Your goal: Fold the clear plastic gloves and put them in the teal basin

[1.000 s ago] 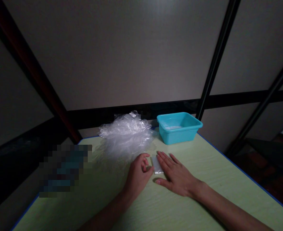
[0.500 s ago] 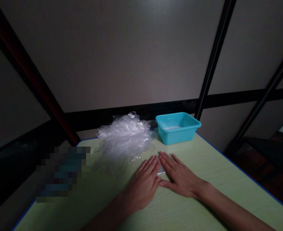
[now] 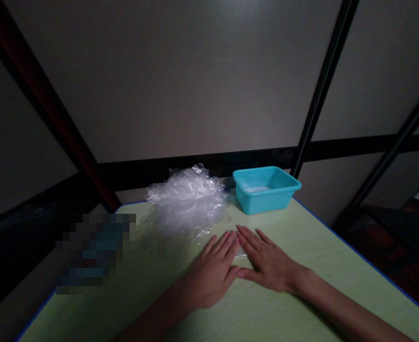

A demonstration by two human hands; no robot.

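Note:
My left hand (image 3: pixel 214 268) and my right hand (image 3: pixel 266 261) lie flat side by side on the light green table (image 3: pixel 302 285), fingers stretched out. Between them a small folded clear plastic piece (image 3: pixel 240 252) shows as a narrow strip; both hands press on it and cover most of it. A heap of crumpled clear plastic bags (image 3: pixel 188 202) sits just beyond my left hand, a short gap away.
A turquoise plastic tub (image 3: pixel 266 187) stands at the table's far edge, right of the heap, with something pale inside. The table has a blue rim. A blurred-out patch lies at the left. Dark frame bars and grey panels rise behind.
My left hand was curled in a pinch at the plastic piece's left edge; it has since opened and laid flat over it. My right hand stayed flat and barely moved.

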